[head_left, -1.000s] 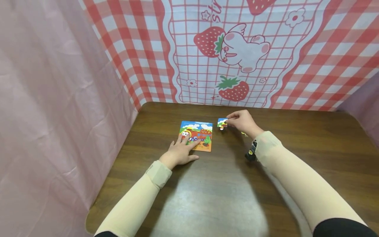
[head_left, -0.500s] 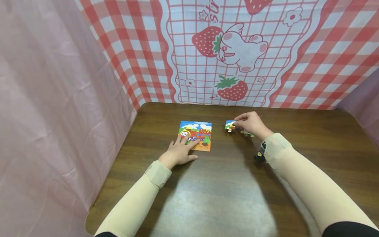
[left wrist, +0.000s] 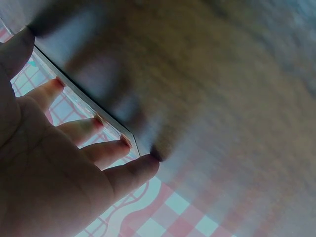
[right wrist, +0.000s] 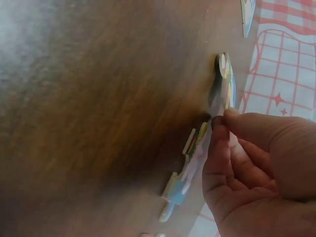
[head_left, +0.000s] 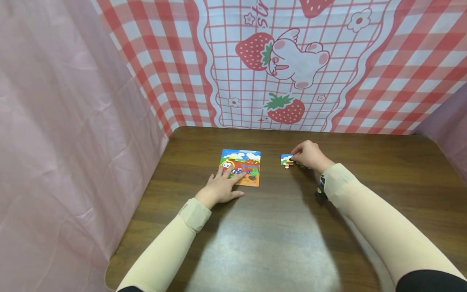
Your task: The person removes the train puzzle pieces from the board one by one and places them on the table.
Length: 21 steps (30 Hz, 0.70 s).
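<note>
In the head view, my left hand (head_left: pixel 220 190) rests with spread fingers on a square picture card (head_left: pixel 251 156) showing a red train with a face. The left wrist view has the fingertips touching the card's edge (left wrist: pixel 112 121). To the right, my right hand (head_left: pixel 310 156) pinches a blue, white and green jigsaw piece (head_left: pixel 285 159) between thumb and forefinger. That jigsaw piece (right wrist: pixel 227 81) is tilted on or just above the tabletop, hard to tell which. More jigsaw pieces (right wrist: pixel 185 170) lie beside the right hand, partly hidden under it in the head view.
The brown wooden table (head_left: pixel 233 251) ends at a red-and-white checked cloth (head_left: pixel 182 65) with strawberries behind it. A pink curtain (head_left: pixel 65 134) hangs along the left side. A dark watch-like device (head_left: pixel 321 188) sits at the right wrist.
My right hand has carried the jigsaw piece rightward, away from the picture card, and lowered it closer to the other pieces. The left hand has stayed on the card.
</note>
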Tool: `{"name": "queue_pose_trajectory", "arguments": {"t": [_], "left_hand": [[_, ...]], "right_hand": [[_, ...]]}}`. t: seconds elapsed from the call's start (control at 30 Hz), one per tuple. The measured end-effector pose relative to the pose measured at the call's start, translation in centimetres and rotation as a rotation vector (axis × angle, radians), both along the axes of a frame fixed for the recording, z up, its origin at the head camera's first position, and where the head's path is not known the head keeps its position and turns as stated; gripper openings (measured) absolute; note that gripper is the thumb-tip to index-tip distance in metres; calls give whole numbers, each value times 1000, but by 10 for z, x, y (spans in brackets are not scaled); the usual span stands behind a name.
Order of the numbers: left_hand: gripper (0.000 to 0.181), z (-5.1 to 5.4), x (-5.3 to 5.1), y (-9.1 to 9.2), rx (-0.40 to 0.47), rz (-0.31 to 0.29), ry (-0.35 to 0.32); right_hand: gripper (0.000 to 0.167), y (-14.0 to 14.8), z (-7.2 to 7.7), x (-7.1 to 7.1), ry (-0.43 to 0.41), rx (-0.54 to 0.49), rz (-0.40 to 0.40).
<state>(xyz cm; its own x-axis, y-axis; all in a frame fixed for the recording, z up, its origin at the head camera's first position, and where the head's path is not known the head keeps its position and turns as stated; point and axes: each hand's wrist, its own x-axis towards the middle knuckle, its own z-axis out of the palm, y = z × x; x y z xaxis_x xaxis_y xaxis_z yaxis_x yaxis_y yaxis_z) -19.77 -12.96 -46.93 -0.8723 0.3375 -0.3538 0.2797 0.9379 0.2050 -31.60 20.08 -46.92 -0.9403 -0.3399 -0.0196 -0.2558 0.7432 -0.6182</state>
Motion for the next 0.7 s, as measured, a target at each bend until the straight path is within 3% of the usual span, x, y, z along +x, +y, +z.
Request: {"name": "queue_pose_trajectory", "arguments": {"t": [0.2,0.7], "left_hand": [[72,-1,0,0,-6,-3,0],[71,1,1,-1,4,-4,8]], "right_hand": [[11,-5,2,-2,41,58,34],[11,-10,1,-5,-14,80,9]]}}
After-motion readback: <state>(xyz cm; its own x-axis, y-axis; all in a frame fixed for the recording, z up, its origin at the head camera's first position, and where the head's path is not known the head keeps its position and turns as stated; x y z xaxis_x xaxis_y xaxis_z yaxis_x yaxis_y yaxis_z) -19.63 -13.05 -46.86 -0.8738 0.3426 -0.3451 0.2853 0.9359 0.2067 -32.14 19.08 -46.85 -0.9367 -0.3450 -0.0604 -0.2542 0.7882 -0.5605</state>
